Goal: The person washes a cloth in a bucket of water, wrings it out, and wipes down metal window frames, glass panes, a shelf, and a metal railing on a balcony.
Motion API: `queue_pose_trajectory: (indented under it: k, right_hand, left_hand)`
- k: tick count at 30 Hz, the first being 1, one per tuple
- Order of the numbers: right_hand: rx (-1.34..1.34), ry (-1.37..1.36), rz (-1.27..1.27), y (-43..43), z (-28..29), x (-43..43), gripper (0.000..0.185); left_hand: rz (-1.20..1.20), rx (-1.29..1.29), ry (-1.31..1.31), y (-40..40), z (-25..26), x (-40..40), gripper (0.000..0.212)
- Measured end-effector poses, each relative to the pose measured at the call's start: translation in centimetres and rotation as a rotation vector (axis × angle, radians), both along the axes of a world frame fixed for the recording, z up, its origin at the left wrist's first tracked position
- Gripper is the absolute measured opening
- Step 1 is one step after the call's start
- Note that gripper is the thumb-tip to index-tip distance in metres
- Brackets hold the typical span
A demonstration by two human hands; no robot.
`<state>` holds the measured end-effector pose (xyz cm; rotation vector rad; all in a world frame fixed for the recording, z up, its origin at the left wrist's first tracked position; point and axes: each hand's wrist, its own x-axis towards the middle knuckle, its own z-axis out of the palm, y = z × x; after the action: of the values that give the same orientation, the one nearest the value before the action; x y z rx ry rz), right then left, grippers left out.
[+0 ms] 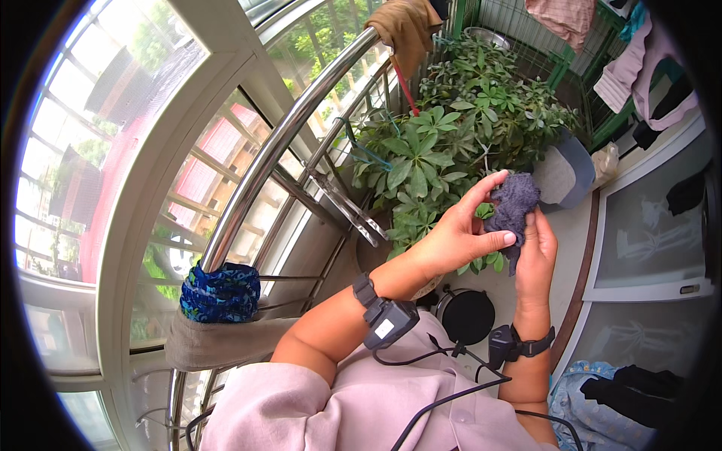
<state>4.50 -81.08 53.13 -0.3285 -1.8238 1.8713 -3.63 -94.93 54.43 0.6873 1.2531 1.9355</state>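
Observation:
A crumpled purple-grey knitted or terry cloth is held up between both hands, with a loose end hanging down. My left hand grips its left side, thumb across the front and index finger at its upper edge. On the lower right, my right hand pinches the cloth between thumb and fingers. Behind the hands stands a leafy green potted plant. Each wrist wears a strapped black device with cables. A round black-topped object stands on the floor below the hands.
A stainless steel railing runs along the windows at left, with a blue patterned cloth and a brown cloth over it. Beyond the hands is a blue-grey plastic container. Frosted glass doors and hanging clothes line the right.

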Motion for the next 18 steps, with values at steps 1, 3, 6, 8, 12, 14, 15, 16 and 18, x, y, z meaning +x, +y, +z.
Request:
queue_pose_trajectory:
  k: [1, 3, 6, 8, 12, 14, 15, 16, 18]
  right_hand:
    - [0.031, -0.024, 0.046, 0.3, 0.0, -0.1, 0.039]
    - [0.003, -0.058, 0.130, 0.3, 0.7, -0.4, 0.045]
    - [0.009, -0.108, 0.214, 0.5, 1.0, -0.7, 0.057]
    - [0.022, -0.122, 0.268, 0.8, 1.1, -1.2, 0.056]
    - [-0.098, -0.228, 0.346, 2.3, 0.8, -1.9, 0.043]
    - [-0.127, -0.261, 0.354, 3.0, 0.6, -2.5, 0.034]
    - [-0.147, -0.269, 0.369, 3.3, 0.3, -2.7, 0.030]
    - [-0.140, -0.270, 0.388, 3.7, 0.1, -2.9, 0.028]
    - [-0.128, -0.273, 0.406, 4.7, -0.4, -3.5, 0.025]
  left_hand:
    - [0.012, -0.012, 0.004, 0.0, -0.1, -0.3, 0.084]
    - [0.083, 0.041, -0.030, 0.7, -1.6, -1.0, 0.079]
    - [0.131, -0.065, -0.041, 0.8, -1.4, -1.5, 0.068]
    - [0.179, -0.065, -0.100, 1.4, -2.0, -1.5, 0.058]
    - [0.206, -0.052, -0.242, 2.6, -2.7, -2.1, 0.033]
    - [0.218, -0.094, -0.249, 3.4, -3.3, -2.4, 0.030]
    - [0.271, -0.086, -0.220, 3.8, -4.1, -2.5, 0.024]
    - [0.306, -0.078, -0.171, 4.2, -4.6, -2.9, 0.023]
    - [0.332, -0.104, -0.164, 4.7, -4.3, -3.3, 0.022]
